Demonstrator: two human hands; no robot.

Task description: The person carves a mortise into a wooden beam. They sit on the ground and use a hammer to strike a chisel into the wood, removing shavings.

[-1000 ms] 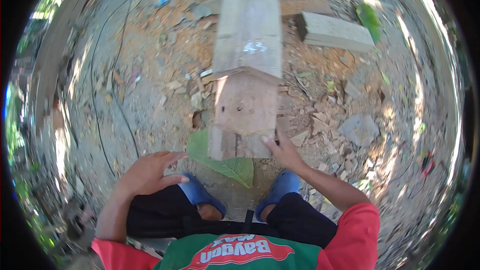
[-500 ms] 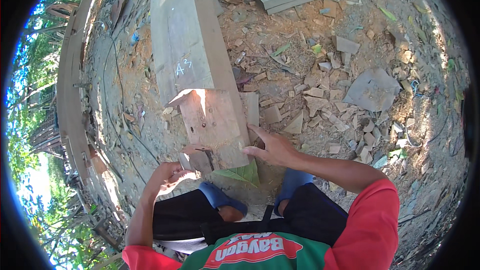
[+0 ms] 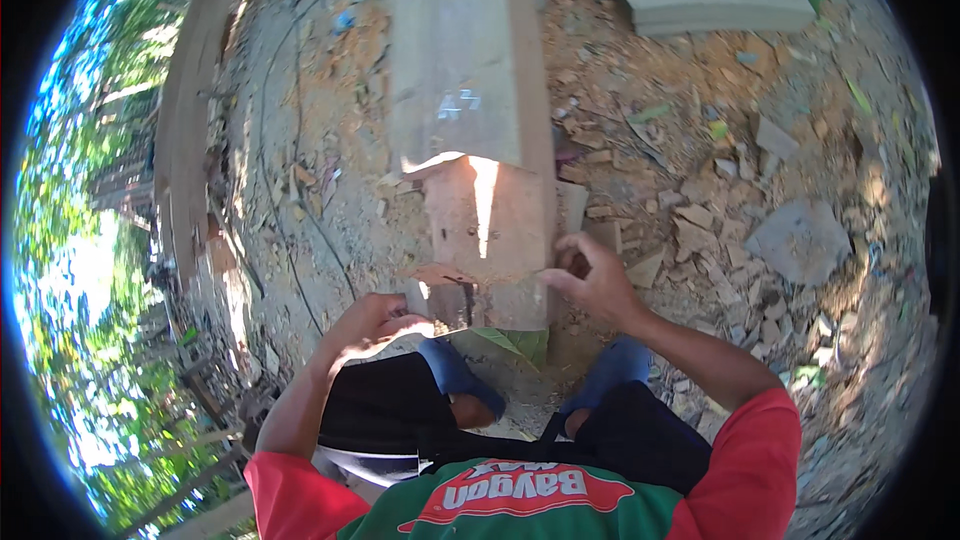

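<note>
beam [image 3: 455,45] central, between the hands; long axis near to far, notched end near | boxy, grainy wood | left hand [image 3: 368,326] curled at near left corner, cannot tell if holding | right hand [image 3: 598,280] half open by right edge, contact unclear

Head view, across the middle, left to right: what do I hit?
Green foliage → long weathered plank → left hand → notched wooden beam → right hand → flat grey slab on the littered ground.
</note>
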